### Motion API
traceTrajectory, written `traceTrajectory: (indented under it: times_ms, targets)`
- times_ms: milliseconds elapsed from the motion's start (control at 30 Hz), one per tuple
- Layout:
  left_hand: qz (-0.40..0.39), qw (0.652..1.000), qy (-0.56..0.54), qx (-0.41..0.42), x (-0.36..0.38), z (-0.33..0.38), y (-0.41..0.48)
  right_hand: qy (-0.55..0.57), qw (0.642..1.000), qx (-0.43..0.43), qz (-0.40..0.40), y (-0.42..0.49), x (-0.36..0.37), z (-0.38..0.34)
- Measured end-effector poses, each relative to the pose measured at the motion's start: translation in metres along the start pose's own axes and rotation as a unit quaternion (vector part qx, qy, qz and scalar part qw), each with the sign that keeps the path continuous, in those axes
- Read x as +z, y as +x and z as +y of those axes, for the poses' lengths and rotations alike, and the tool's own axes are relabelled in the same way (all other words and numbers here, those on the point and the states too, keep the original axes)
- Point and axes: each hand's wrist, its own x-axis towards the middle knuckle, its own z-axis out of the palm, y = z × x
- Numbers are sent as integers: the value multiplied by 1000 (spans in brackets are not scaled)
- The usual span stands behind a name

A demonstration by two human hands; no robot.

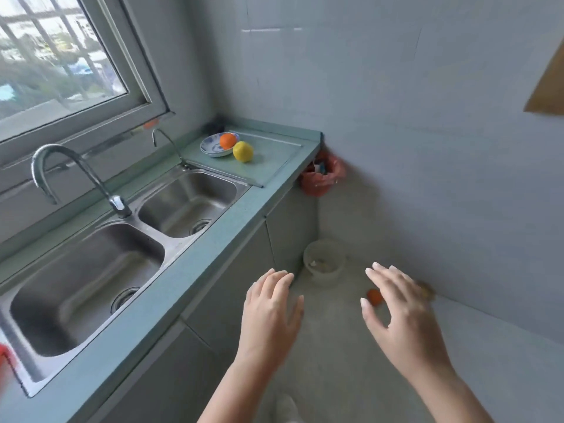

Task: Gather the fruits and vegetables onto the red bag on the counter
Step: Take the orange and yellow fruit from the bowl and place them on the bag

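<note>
An orange (227, 140) lies in a blue-and-white dish (210, 147) at the far end of the green counter (213, 239). A yellow lemon-like fruit (243, 151) rests on the counter beside the dish. A small orange item (374, 296) lies on the floor, just behind my right hand. My left hand (270, 312) and my right hand (399, 312) hover above the floor, both empty with fingers spread. A scrap of red (4, 358) shows at the left edge of the frame; I cannot tell if it is the red bag.
A double steel sink (91, 270) with a curved faucet (61, 166) fills the counter under the window. A red plastic bag (323, 175) hangs at the counter's far corner. A white bucket (324, 264) stands on the floor by the cabinets.
</note>
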Motion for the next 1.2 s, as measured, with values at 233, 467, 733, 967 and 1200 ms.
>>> traceTrajectory:
  times_ms: [233,467,733,967,1200]
  targets:
    - [-9,1000,-9,-23,38,-45,71,-22,1000,-14,-12,77,54,18]
    - [6,997,-34,-62,49,-115,171,-50,994,-60,-78,196,134,-9]
    - [25,993,-38,-110,66,-180,227,-41,986,-83,-136,281,203,-28]
    - [27,990,-27,-134,79,-217,270,-26,984,-66,-163,331,240,-17]
    - [33,988,-14,-149,90,-257,333,-5,978,-93,-186,406,292,-5]
